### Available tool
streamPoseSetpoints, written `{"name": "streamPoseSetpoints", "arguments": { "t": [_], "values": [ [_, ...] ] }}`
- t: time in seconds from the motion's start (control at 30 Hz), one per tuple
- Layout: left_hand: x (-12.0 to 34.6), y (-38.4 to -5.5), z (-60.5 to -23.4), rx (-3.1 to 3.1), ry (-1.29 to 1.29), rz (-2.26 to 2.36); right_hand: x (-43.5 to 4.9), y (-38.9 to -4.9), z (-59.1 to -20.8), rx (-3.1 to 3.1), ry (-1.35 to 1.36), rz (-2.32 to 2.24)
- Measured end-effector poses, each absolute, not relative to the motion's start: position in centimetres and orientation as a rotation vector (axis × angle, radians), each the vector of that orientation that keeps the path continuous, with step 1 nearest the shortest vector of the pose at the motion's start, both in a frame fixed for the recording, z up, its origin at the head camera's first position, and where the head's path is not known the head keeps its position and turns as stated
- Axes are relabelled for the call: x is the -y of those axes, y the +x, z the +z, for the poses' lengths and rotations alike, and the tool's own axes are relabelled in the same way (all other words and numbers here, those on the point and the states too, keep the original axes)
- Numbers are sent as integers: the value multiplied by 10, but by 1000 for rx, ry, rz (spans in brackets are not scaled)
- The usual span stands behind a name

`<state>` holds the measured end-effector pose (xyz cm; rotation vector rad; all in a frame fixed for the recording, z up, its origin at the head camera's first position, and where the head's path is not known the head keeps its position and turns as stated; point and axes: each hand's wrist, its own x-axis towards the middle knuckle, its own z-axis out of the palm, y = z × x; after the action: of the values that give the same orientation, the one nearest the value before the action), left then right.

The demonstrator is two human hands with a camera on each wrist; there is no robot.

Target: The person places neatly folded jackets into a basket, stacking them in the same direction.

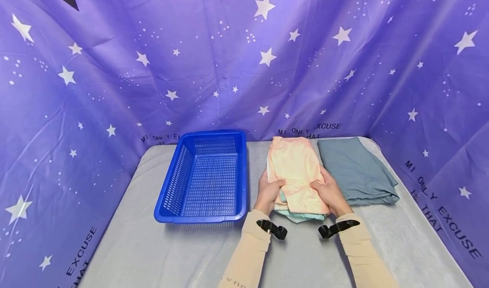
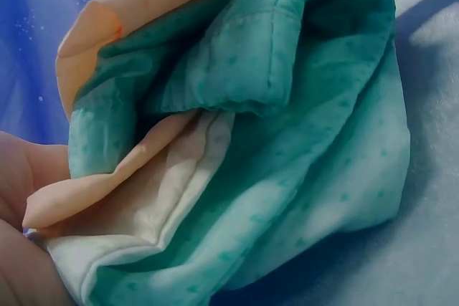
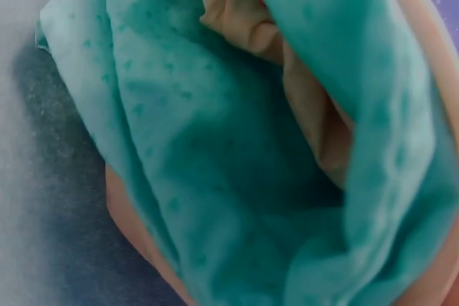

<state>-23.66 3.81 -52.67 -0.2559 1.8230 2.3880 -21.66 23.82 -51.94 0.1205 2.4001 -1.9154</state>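
A folded peach-coloured cloth garment (image 1: 296,169) with a teal, spotted inner side is held between both hands over the grey table. My left hand (image 1: 268,191) grips its left edge, thumb on top and fingers underneath. On the opposite edge, my right hand (image 1: 329,193) grips in the same way. Teal layers (image 2: 323,141) hang in loose folds in the left wrist view, with a white-lined edge (image 2: 161,223) near the hand. The right wrist view looks into the teal folds (image 3: 208,155), where a peach strip shows inside.
Left of the hands stands a blue perforated plastic basket (image 1: 214,186) with nothing in it. A folded grey-blue cloth (image 1: 355,169) lies at the right on the grey table cover (image 1: 302,262). Purple star-printed curtains (image 1: 214,67) enclose the back and sides.
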Motion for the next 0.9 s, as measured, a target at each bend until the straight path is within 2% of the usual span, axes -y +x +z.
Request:
{"name": "streamPoseSetpoints", "arguments": {
  "t": [0.9],
  "values": [
    [-23, -216, -455, -1937, -150, 2449, -224, -208, -469, -2348, -46, -2078]
  ]
}}
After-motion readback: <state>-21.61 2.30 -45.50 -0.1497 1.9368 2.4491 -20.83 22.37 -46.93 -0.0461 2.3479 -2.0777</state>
